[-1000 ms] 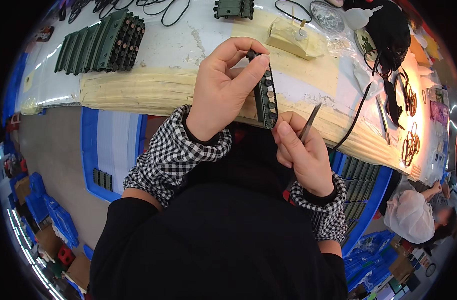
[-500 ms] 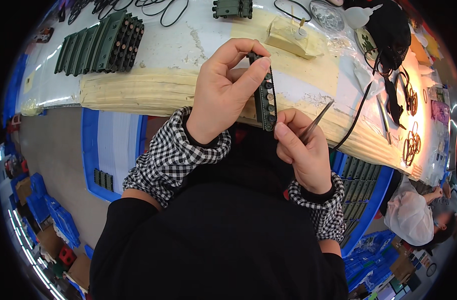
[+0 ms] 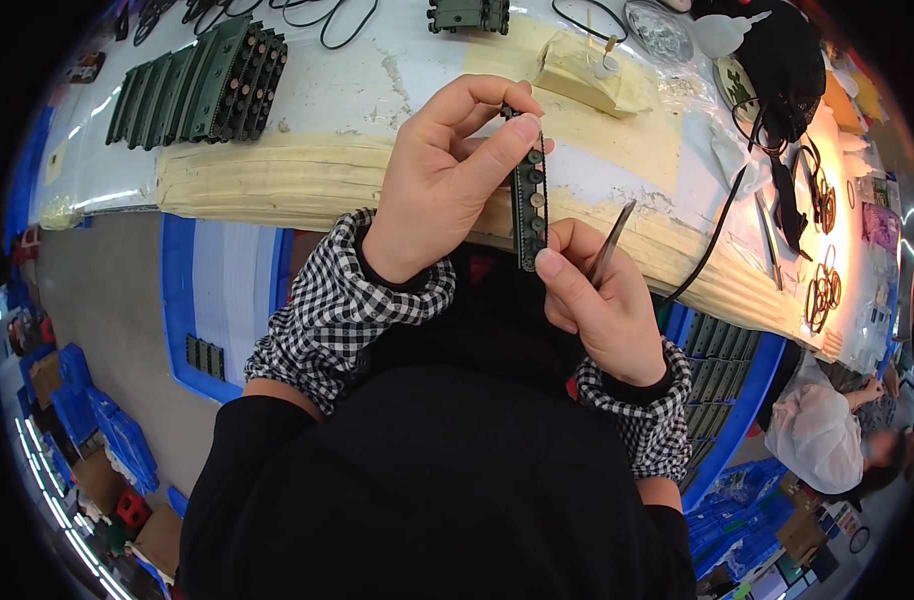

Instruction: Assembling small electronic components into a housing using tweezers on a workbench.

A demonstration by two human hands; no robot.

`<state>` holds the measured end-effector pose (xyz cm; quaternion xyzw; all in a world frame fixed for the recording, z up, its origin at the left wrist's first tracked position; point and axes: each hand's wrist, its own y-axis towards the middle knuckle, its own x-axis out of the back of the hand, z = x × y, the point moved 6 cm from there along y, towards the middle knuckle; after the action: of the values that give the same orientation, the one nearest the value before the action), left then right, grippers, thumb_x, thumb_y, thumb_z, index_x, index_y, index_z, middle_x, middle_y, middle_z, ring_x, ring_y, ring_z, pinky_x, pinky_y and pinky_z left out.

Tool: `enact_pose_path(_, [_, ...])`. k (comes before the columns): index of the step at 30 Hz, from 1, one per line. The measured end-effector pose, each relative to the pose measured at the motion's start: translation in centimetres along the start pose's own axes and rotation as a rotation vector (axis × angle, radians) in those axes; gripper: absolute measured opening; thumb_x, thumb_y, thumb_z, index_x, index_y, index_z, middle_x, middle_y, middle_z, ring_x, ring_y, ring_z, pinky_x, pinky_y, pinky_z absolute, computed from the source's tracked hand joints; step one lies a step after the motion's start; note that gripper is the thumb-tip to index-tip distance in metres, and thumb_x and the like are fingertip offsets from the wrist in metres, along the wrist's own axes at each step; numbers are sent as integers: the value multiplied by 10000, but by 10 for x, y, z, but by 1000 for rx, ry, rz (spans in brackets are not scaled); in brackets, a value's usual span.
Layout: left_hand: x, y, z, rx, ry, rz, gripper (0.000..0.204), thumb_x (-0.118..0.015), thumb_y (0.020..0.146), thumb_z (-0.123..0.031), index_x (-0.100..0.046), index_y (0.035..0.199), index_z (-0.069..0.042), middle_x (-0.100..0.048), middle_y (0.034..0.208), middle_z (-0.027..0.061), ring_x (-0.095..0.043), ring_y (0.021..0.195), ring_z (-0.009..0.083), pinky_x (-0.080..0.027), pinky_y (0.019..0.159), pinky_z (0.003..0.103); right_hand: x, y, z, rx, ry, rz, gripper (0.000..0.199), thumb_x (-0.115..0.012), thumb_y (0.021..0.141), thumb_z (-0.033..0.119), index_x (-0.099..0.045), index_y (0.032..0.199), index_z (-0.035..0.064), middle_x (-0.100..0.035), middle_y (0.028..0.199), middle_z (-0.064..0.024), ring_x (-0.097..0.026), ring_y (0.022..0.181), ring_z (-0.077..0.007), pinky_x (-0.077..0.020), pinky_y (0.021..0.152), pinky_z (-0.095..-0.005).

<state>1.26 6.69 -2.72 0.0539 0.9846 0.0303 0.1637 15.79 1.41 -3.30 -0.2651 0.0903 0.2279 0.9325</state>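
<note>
Above the table's near edge, my left hand [image 3: 442, 180] is closed on the upper end of a dark green toy tank chassis [image 3: 530, 210]. Its side faces up, showing a row of round wheels with a black ribbed track around them. My right hand [image 3: 607, 305] has thumb and forefinger pinched at the chassis's lower end. That same hand keeps a pair of metal tweezers [image 3: 612, 240] in its fingers, tips pointing up and away from the chassis. The right fingertips partly hide the track's lower end.
Green chassis [image 3: 192, 90] stand stacked at the left of the table; another [image 3: 467, 15] lies at the back. A taped yellow block [image 3: 592, 75] sits beyond my hands. At right are black cords [image 3: 825, 290] and other tweezers [image 3: 769, 240]. Blue trays [image 3: 182, 330] flank my lap. A person [image 3: 817, 430] sits far right.
The tweezers have swung more upright, their tips shifting left. The chassis has turned slightly, its wheeled side facing up more, and my right fingertips have moved a little left with its lower end.
</note>
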Motion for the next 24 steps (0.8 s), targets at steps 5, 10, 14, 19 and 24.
enact_pose_path(5, [1, 0, 0, 18, -33, -15, 225, -525, 980, -150, -495, 1159, -16, -472, 1351, 260, -647, 1040, 251, -560, 850, 324, 3, -1, -4, -14, 74, 62, 178, -567, 970, 209, -526, 953, 36, -414, 660, 62, -318, 504, 0, -230, 438, -177])
enact_pose_path(10, [1, 0, -1, 32, -110, -59, 220, -561, 963, -129, -511, 1141, -11, -557, 1164, 132, -642, 979, 163, -552, 808, 262, 4, -4, -3, 49, 129, -15, 257, -541, 984, 230, -559, 1082, -7, -502, 823, -4, -328, 519, 0, -250, 446, -166])
enact_pose_path(14, [1, -1, -1, -42, -92, -68, 215, -580, 953, -117, -522, 1128, -5, -597, 1078, 74, -636, 938, 108, -539, 776, 217, 2, -5, -1, 45, 99, -41, 226, -565, 972, 223, -561, 1042, 9, -504, 800, 17, -333, 532, -1, -250, 456, -166])
enact_pose_path(19, [-1, -1, 0, -67, -91, -57, 206, -589, 946, -101, -525, 1115, -1, -592, 1102, 68, -630, 933, 100, -523, 785, 209, 2, -2, -1, 31, 119, -25, 179, -593, 956, 202, -556, 989, 30, -494, 770, 43, -325, 529, -2, -240, 453, -176])
enact_pose_path(24, [0, -2, -1, -69, -92, -56, 205, -594, 942, -93, -524, 1110, 0, -591, 1117, 67, -634, 933, 104, -520, 796, 211, 0, 0, -4, -7, 114, 26, 155, -585, 956, 181, -536, 978, 36, -463, 740, 50, -315, 514, 1, -226, 446, -181])
